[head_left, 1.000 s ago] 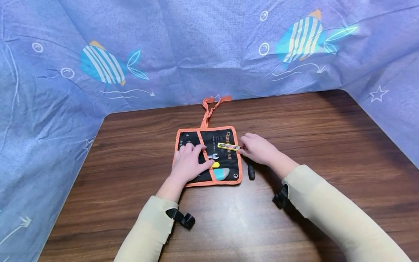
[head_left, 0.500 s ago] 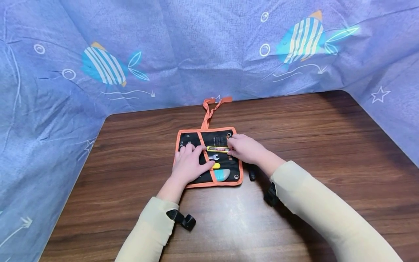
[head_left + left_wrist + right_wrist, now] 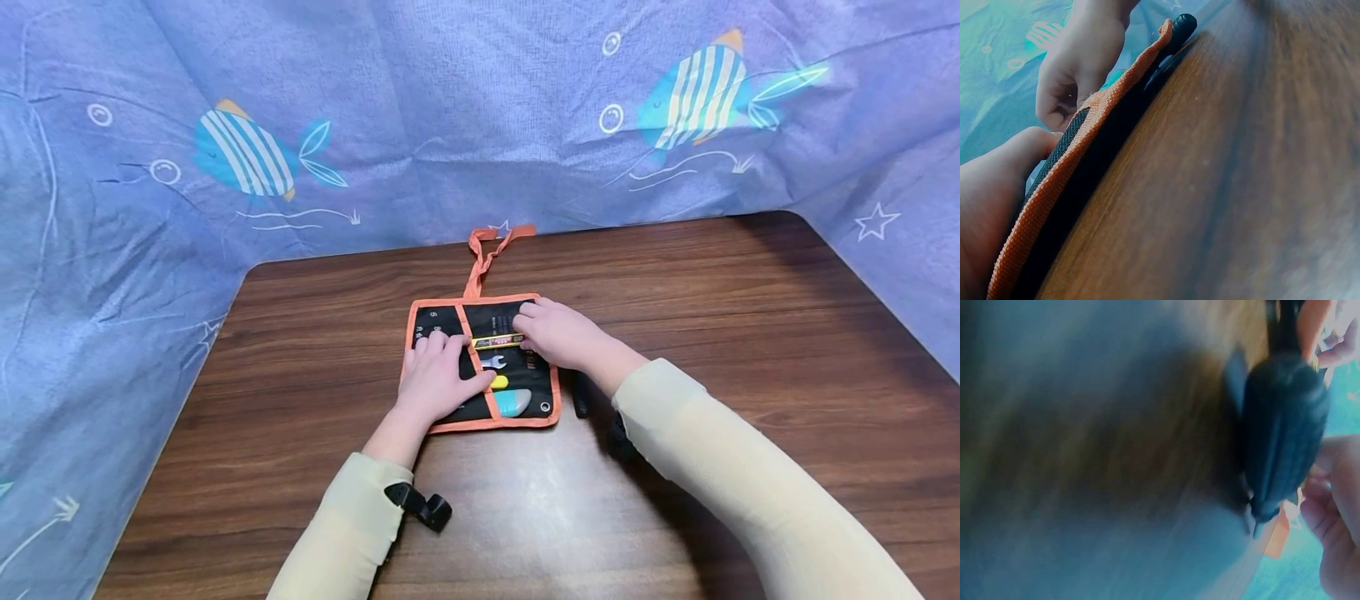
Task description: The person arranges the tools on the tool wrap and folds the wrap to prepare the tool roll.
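Observation:
A black tool pouch with orange trim [image 3: 517,422] lies flat on the table in the head view. My left hand [image 3: 435,375] rests spread across its left half, index fingertip and thumb at the pocket's orange edge. Between the fingertips of my right hand [image 3: 562,335] is a slim yellow labelled case [image 3: 497,342], pinched by its right end. The case's left end meets the pocket edge near the left index finger. Below it an open-end wrench [image 3: 494,362], a yellow tool end [image 3: 500,382] and a teal-and-grey handle [image 3: 514,403] stick out of the pocket.
A black ridged handle [image 3: 1285,425] with a thin metal tip lies by the pouch's right side, large in the right wrist view. An orange tie strap [image 3: 477,268] trails toward the back of the wooden table [image 3: 337,292]. Behind hangs a blue fish-print cloth [image 3: 480,117].
My right hand has moved left over the pouch, bringing the yellow case from the pouch's right side to the pocket edge. The left hand has stayed in place.

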`<act>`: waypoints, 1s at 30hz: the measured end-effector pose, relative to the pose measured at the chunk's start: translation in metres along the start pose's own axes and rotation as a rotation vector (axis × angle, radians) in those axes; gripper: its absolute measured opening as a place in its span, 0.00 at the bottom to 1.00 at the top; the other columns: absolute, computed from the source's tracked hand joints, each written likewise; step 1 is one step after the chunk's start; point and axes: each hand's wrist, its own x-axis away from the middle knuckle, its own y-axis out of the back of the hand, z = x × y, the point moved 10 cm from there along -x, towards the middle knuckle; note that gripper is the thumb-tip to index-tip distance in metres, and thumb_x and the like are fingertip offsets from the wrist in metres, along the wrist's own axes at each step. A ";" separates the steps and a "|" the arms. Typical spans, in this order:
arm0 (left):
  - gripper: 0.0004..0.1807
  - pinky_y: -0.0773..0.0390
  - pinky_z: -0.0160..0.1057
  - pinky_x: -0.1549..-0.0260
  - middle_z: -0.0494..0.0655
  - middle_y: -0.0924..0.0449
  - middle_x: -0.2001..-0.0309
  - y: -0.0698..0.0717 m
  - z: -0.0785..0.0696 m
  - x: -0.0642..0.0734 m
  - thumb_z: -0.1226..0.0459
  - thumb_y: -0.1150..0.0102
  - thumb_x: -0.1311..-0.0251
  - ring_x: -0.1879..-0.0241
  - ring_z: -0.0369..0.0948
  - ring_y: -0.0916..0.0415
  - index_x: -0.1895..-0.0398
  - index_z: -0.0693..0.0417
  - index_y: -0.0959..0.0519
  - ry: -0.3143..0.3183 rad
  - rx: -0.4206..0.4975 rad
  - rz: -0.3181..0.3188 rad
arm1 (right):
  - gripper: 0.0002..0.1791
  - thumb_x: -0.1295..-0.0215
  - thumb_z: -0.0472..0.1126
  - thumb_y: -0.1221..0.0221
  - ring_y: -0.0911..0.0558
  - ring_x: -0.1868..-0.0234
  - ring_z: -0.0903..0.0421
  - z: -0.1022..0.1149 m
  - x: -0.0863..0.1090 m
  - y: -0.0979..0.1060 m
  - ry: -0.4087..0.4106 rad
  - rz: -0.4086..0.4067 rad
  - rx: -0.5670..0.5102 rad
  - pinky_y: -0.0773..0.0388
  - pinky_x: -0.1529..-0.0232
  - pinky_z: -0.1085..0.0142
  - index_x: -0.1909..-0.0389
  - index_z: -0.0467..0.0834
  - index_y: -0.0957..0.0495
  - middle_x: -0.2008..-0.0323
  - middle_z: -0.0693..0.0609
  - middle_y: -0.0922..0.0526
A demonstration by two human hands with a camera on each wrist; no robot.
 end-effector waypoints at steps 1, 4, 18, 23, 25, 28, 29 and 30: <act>0.40 0.39 0.47 0.58 0.49 0.32 0.53 0.000 0.000 0.000 0.32 0.48 0.52 0.56 0.47 0.40 0.42 0.47 0.27 -0.001 0.002 -0.001 | 0.06 0.38 0.41 0.39 0.27 0.63 0.53 0.000 0.000 0.000 0.016 -0.005 0.004 0.30 0.53 0.59 0.66 0.42 0.24 0.67 0.50 0.26; 0.40 0.39 0.48 0.56 0.48 0.32 0.52 0.000 -0.002 0.001 0.32 0.48 0.51 0.54 0.47 0.39 0.42 0.48 0.26 -0.016 0.008 -0.008 | 0.05 0.37 0.41 0.40 0.27 0.63 0.54 -0.005 0.002 -0.004 0.007 0.012 -0.040 0.29 0.56 0.59 0.66 0.43 0.25 0.66 0.51 0.27; 0.40 0.43 0.53 0.51 0.46 0.30 0.46 0.003 -0.007 0.010 0.32 0.47 0.51 0.47 0.49 0.38 0.39 0.43 0.26 -0.115 -0.049 -0.019 | 0.03 0.36 0.40 0.42 0.28 0.62 0.53 -0.012 0.004 -0.012 -0.074 0.029 -0.150 0.31 0.56 0.58 0.64 0.45 0.23 0.65 0.52 0.26; 0.42 0.43 0.55 0.51 0.48 0.32 0.50 0.004 0.000 0.014 0.30 0.47 0.54 0.51 0.48 0.39 0.39 0.42 0.26 -0.042 -0.055 -0.028 | 0.03 0.36 0.40 0.42 0.29 0.63 0.52 -0.010 0.005 -0.014 -0.072 0.009 -0.149 0.32 0.56 0.58 0.64 0.45 0.23 0.65 0.52 0.26; 0.41 0.43 0.55 0.52 0.47 0.32 0.52 0.004 -0.001 0.014 0.29 0.48 0.54 0.52 0.48 0.39 0.39 0.40 0.26 -0.041 -0.064 -0.022 | 0.03 0.36 0.40 0.41 0.29 0.64 0.52 -0.010 0.005 -0.013 -0.068 -0.004 -0.136 0.32 0.57 0.58 0.65 0.45 0.24 0.65 0.52 0.26; 0.40 0.42 0.54 0.53 0.45 0.32 0.53 0.003 -0.003 0.014 0.29 0.50 0.52 0.53 0.47 0.39 0.39 0.39 0.27 -0.045 -0.065 -0.010 | 0.04 0.37 0.40 0.41 0.29 0.64 0.52 -0.009 0.005 -0.010 -0.051 -0.024 -0.108 0.31 0.57 0.58 0.65 0.44 0.24 0.66 0.51 0.26; 0.40 0.42 0.54 0.53 0.45 0.33 0.53 0.002 -0.003 0.014 0.29 0.51 0.52 0.53 0.48 0.40 0.38 0.38 0.27 -0.045 -0.067 0.000 | 0.04 0.36 0.40 0.41 0.28 0.64 0.53 -0.009 0.005 -0.010 -0.043 -0.026 -0.098 0.31 0.58 0.59 0.66 0.44 0.24 0.66 0.52 0.26; 0.40 0.42 0.54 0.52 0.44 0.33 0.53 0.001 -0.003 0.014 0.29 0.52 0.51 0.53 0.48 0.40 0.37 0.37 0.29 -0.045 -0.073 0.011 | 0.04 0.36 0.40 0.41 0.28 0.64 0.53 -0.009 0.004 -0.009 -0.030 -0.029 -0.087 0.30 0.57 0.59 0.66 0.44 0.24 0.66 0.51 0.26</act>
